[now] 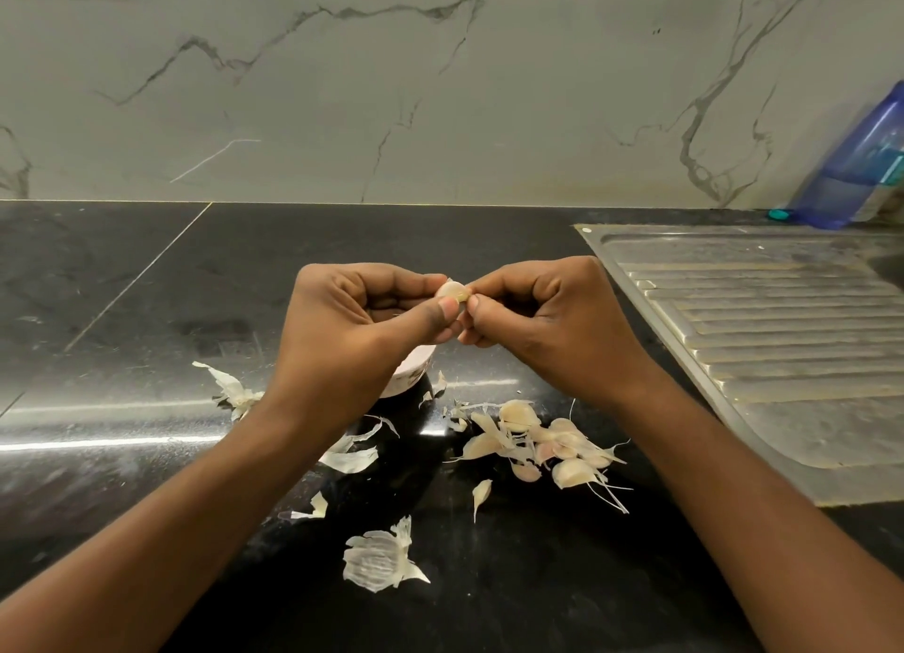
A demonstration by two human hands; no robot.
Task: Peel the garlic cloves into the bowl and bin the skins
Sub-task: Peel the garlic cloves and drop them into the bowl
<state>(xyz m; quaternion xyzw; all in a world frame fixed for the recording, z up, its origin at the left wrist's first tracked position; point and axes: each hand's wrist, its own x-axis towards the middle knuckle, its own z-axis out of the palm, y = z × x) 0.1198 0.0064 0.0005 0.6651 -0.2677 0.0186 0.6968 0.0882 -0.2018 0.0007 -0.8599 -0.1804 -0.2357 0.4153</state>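
Observation:
My left hand (362,324) pinches a pale garlic clove (451,290) between thumb and fingers, held above the counter. My right hand (543,320) pinches the clove's right end with thumb and forefinger. Under my left hand, mostly hidden, sits a small pale bowl (408,373). A pile of unpeeled cloves (533,444) lies on the black counter below my right wrist. Papery skins (379,557) are scattered near the front, with more skins (235,393) at the left.
A steel sink drainboard (763,339) fills the right side of the black counter (122,310). A blue plastic bottle (861,163) leans against the marble wall at the far right. No bin is in view.

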